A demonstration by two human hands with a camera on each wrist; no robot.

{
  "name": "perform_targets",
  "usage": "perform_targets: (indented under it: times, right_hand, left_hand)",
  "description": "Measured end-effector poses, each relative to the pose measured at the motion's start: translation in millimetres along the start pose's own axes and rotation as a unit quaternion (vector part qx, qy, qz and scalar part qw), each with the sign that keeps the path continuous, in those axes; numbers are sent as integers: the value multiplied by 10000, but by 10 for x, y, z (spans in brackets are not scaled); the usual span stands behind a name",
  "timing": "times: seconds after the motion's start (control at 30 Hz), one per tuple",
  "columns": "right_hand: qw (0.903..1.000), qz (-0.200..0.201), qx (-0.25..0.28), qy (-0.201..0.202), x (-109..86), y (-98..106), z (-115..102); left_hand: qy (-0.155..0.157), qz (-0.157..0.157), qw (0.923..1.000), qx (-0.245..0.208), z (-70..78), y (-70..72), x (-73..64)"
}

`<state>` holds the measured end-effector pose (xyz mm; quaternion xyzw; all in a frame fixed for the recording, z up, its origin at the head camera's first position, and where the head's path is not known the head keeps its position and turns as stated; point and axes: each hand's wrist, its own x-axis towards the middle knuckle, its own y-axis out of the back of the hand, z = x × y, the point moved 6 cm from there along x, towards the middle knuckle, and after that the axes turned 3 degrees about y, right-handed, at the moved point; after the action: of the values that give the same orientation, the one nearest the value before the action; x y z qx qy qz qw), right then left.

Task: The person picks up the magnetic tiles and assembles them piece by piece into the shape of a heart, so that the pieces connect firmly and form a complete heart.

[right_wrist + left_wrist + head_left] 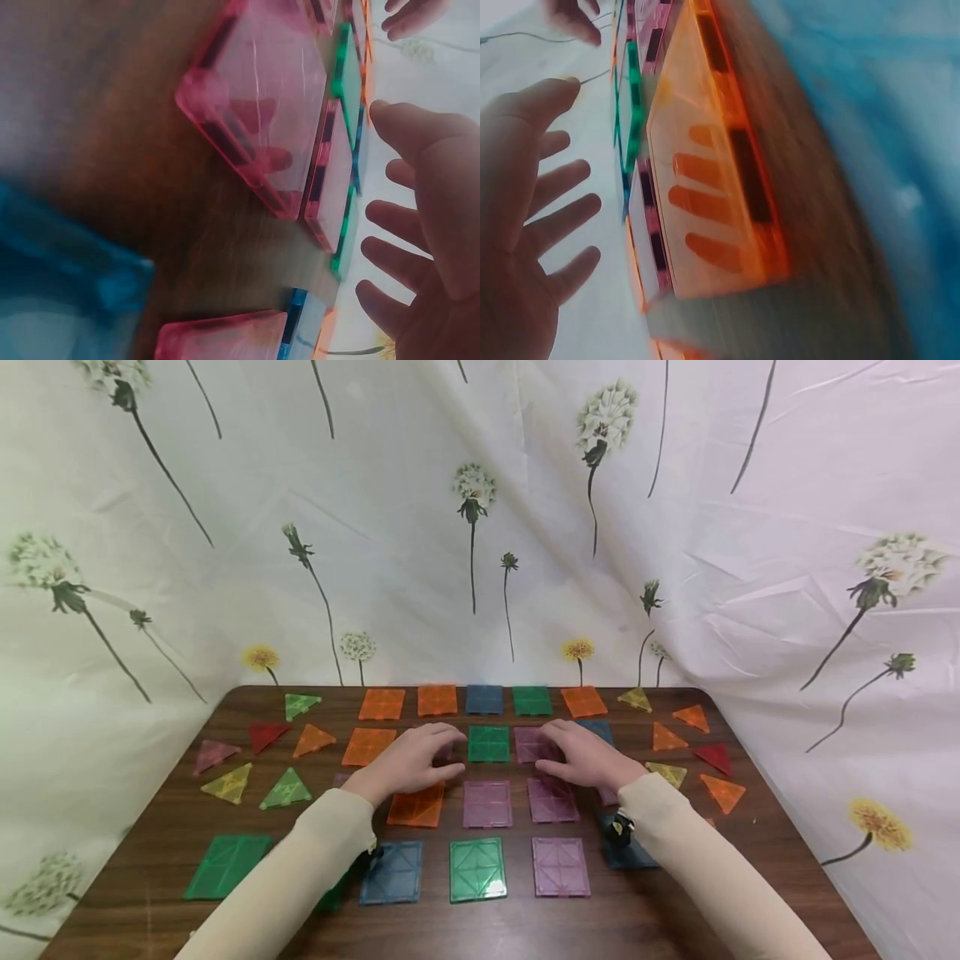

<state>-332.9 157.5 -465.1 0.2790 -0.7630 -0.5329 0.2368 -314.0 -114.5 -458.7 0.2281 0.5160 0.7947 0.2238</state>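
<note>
My left hand (411, 762) hovers over the tiles left of the middle, its fingers spread and holding nothing. Beneath it lies an orange square tile (416, 807), and the left wrist view shows the fingers mirrored in that orange tile (705, 180). On the other side my right hand (588, 756) is likewise held above the tiles with loose fingers. A purple square tile (529, 745) is partly covered by its fingertips in the head view; another purple tile (552, 800) lies just nearer. Between the hands are a green square tile (488, 744) and a purple one (487, 804).
Triangular tiles flank the squares, among them a yellow one (228, 783) at left and a red one (713, 758) at right. Several squares line the far edge, including a blue tile (484, 700). A flowered cloth (420, 568) hangs behind the wooden table (517, 935).
</note>
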Motion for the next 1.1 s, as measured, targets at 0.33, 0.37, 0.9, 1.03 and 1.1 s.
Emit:
perform_targets:
  times: [0.33,0.37,0.9,1.03,1.1]
  right_hand:
    - [9994,-215,165,-198,224,-46,124]
    - [9994,-233,162,-192,234,-52,133]
    - [9993,-319,188,-70,322,-100,78]
    - [9993,-314,196,-78,340,-109,58]
    - [9992,-322,202,-89,353,-122,53]
  left_hand:
    - [289,-279,9992,23,19,-121,289]
    - [310,-333,9989,71,17,-135,303]
    - [515,-653,9960,339,-62,-252,398]
    - [430,-662,9960,427,-43,-241,387]
    - [400,-645,9961,445,-23,-221,358]
